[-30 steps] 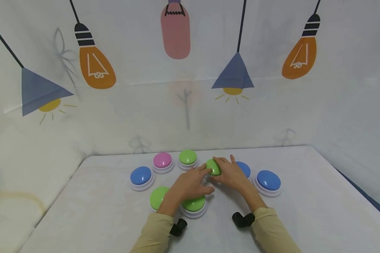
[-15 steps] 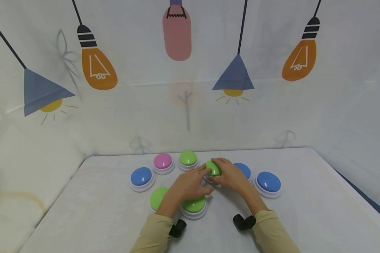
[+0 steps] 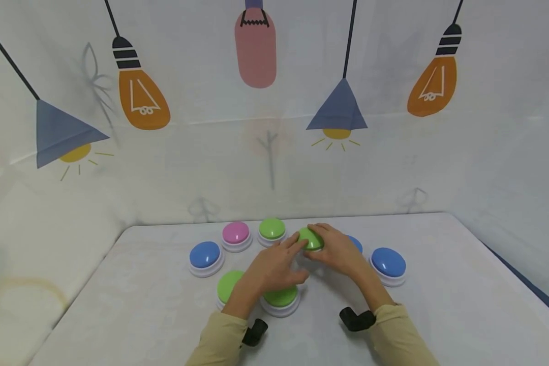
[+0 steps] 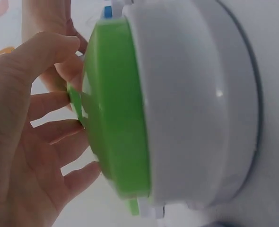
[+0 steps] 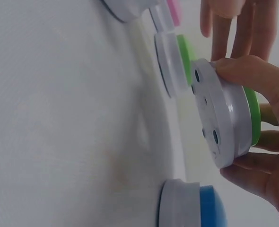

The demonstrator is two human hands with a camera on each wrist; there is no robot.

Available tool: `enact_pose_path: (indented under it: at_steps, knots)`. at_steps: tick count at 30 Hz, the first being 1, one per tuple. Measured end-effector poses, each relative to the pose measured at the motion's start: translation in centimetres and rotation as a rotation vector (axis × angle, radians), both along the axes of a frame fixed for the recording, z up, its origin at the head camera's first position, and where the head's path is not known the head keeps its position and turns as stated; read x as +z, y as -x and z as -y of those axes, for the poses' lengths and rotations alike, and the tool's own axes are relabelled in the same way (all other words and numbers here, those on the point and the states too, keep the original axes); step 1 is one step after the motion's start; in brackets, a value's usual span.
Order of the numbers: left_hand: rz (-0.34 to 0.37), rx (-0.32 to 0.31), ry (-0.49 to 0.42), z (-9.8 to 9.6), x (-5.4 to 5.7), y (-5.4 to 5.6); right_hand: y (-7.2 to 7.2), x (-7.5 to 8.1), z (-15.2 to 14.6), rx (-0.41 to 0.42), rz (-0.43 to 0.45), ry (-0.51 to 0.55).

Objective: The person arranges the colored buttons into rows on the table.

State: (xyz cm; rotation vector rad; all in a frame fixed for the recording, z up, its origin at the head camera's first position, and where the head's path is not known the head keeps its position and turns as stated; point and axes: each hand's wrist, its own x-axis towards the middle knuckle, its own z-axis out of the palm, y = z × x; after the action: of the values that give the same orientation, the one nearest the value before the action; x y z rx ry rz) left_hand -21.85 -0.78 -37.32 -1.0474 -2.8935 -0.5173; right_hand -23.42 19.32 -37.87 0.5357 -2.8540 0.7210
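Note:
My right hand (image 3: 338, 251) grips a green-domed push button (image 3: 311, 240) by its white base, thumb on one side and fingers on the other. The right wrist view shows its underside (image 5: 210, 113), with several holes, tilted and raised off the table. My left hand (image 3: 272, 269) reaches in from the left with fingers spread and nearly straight, fingertips right at the green dome. Below that palm stands another green push button (image 3: 281, 297), partly covered by the hand; its side (image 4: 187, 104) fills much of the left wrist view.
On the white table (image 3: 142, 305), a pink button (image 3: 236, 233) and a green button (image 3: 272, 229) stand at the back. A blue button (image 3: 205, 255) and a green one (image 3: 229, 284) are at left. Rightward are a half-hidden blue button (image 3: 356, 243) and another blue button (image 3: 388, 262).
My right hand has raised the green push button slightly up and to the right, so it covers more of the blue button behind. The left hand has barely moved.

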Motion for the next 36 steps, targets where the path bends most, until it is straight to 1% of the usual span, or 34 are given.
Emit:
enact_pose_path:
  at_steps: [3, 5, 8, 13, 18, 24, 28, 36]
  knots:
    - [-0.055, -0.022, 0.016, 0.2, 0.0, -0.3, -0.2, 0.3, 0.0, 0.001, 0.02, 0.005]
    - [-0.091, -0.03, 0.028, 0.4, 0.1, -0.4, -0.3, 0.5, 0.1, 0.009, 0.019, 0.006]
    - [-0.121, -0.042, 0.039, 0.6, 0.3, -0.6, -0.7, 0.8, 0.1, 0.01, 0.023, 0.017]
    - [-0.131, -0.064, 0.06, 0.5, 0.5, -1.0, -1.5, 1.2, -0.1, 0.003, 0.009, 0.01]
    - [-0.138, -0.087, 0.058, 0.4, 0.6, -1.4, -2.4, 1.3, -0.2, 0.001, -0.017, 0.011]
    - [-0.154, -0.103, 0.072, 0.0, 0.6, -2.0, -3.4, 1.6, -0.6, 0.031, -0.054, 0.022]
    - [-0.175, -0.105, 0.107, 0.0, 0.5, -2.6, -3.9, 1.4, -0.8, 0.028, -0.033, 0.009]
    - [-0.229, -0.129, 0.182, 0.0, -0.2, -3.7, -5.1, 0.8, -1.0, 0.018, -0.005, -0.011]
